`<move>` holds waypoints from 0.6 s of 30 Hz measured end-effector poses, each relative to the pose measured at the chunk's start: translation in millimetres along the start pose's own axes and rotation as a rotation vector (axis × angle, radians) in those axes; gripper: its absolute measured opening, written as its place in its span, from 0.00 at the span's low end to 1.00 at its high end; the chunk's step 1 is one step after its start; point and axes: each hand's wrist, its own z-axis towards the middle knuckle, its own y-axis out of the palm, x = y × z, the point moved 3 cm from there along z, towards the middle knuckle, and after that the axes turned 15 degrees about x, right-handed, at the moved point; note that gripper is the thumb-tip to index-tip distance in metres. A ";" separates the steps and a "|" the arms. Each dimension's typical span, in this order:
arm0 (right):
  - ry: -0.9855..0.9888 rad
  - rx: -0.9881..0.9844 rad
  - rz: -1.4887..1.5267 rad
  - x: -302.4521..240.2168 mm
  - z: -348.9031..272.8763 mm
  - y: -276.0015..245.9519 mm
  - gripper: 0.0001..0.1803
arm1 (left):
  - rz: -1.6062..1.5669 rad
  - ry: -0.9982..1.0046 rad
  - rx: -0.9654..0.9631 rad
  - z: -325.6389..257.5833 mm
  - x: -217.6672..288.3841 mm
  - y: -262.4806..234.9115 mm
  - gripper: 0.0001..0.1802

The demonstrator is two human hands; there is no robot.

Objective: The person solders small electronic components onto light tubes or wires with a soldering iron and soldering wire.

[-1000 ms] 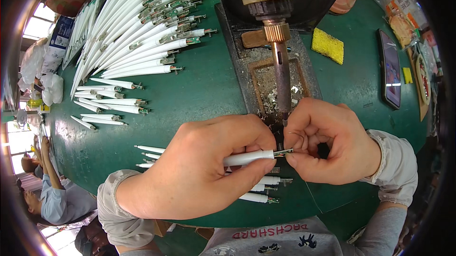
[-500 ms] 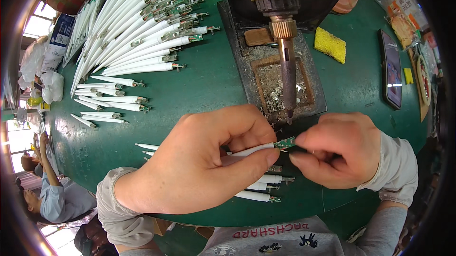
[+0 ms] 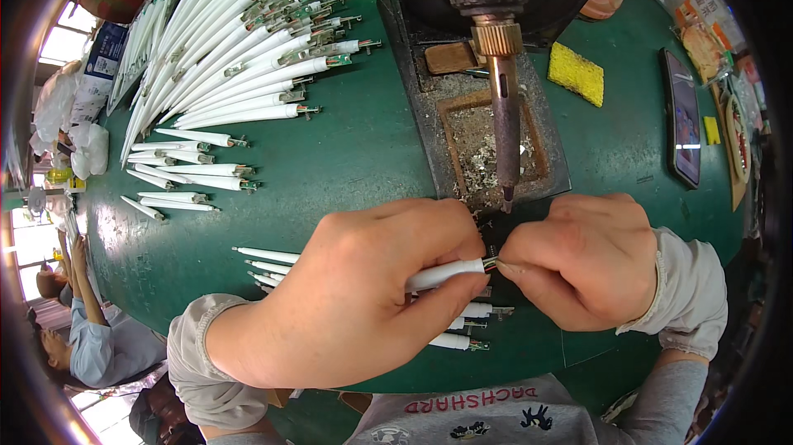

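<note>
My left hand (image 3: 355, 288) is closed round a white, pen-shaped stylus barrel (image 3: 446, 273), its end pointing right. A few thin wires (image 3: 491, 263) come out of that end. At the wires, my right hand (image 3: 582, 263) pinches with thumb and forefinger; what lies inside the pinch is hidden by the fingers. Just above and between my hands hangs the dark tip of a soldering iron (image 3: 506, 131), touching neither. Below my hands, several more white stylus pens (image 3: 450, 340) lie on the table, partly covered by my left hand.
A large fan of white stylus pens (image 3: 239, 48) with green circuit ends lies at the upper left, a smaller group (image 3: 190, 172) below it. Under the iron is a solder tray (image 3: 541, 143). A yellow sponge (image 3: 576, 74) and a phone (image 3: 682, 118) lie right. Another person (image 3: 111, 342) sits far left.
The green circuit board that stuck out of the barrel no longer shows; wires appear between barrel and right fingers. My left hand has turned slightly and shifted a little right.
</note>
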 end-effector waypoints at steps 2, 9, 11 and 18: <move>-0.026 0.025 -0.010 -0.3 -0.7 -2.5 0.16 | -0.163 -0.211 -0.011 -0.5 -3.6 0.0 0.08; -0.199 0.038 -0.071 1.1 -2.5 -3.3 0.15 | -0.359 -0.408 -0.083 2.7 -5.7 -2.4 0.09; -0.237 0.033 -0.085 0.6 -2.9 -3.6 0.15 | -0.380 -0.413 -0.094 2.3 -5.1 -1.9 0.09; -0.266 0.031 -0.106 1.9 -5.2 -1.2 0.16 | -0.394 -0.297 -0.032 4.1 -5.8 -2.4 0.08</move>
